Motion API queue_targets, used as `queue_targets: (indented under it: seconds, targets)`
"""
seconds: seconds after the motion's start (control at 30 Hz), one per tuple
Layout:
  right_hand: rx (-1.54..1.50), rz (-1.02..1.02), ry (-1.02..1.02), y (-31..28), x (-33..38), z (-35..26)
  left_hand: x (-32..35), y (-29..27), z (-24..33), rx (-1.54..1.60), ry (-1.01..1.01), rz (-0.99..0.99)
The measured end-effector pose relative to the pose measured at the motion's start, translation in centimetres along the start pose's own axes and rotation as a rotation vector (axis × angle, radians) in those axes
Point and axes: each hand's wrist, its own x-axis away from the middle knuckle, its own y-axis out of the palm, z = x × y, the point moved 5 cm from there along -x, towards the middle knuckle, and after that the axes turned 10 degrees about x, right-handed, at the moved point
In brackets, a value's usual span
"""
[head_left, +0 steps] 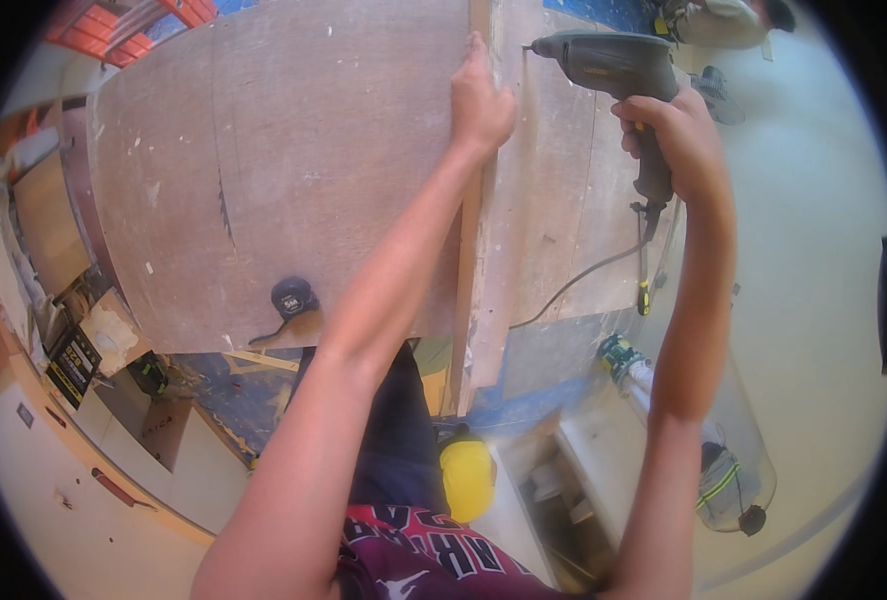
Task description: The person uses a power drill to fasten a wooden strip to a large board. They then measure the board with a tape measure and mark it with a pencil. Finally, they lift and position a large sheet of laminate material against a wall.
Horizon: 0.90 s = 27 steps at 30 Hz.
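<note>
My right hand [685, 140] is wrapped round the handle of a dark grey corded power drill [603, 62]. The drill lies level, its bit pointing left at a long wooden plank [493, 240]; I cannot tell whether the tip touches the wood. My left hand [479, 110] grips the same plank by its left edge, near the far end, with some fingers hidden behind it. The plank stands on edge across a large pale plywood sheet [323, 150]. From the drill handle a black cord [588, 272] runs down and under the plank.
A black tape measure [293, 297] sits at the plywood's near edge. A screwdriver [643, 297] lies right of the plank. Near my body are a yellow rounded object [466, 480] and a white open cabinet [598, 450]. An orange ladder [128, 30] stands far left; another person [718, 20] is far right.
</note>
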Motion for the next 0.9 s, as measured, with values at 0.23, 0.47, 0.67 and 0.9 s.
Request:
queue_targets:
  seconds: [0.23, 0.47, 0.67, 0.9]
  targets:
    - [0.045, -0.04, 0.012, 0.3, 0.5, -1.6, 0.2, -0.7, 1.0, -0.018, -0.002, 0.001]
    - [-0.034, 0.043, 0.009, 0.0, 3.9, -0.7, 3.1, -1.2, 1.9, 0.084, -0.115, -0.075]
    - [-0.083, 0.14, 0.01, -0.1, 7.5, 1.1, 3.8, -0.4, 2.2, -0.003, -0.121, -0.098]
    - [-0.123, 0.112, -0.007, 0.1, 6.7, 1.2, 3.0, -0.7, 3.8, -0.199, -0.202, -0.189]
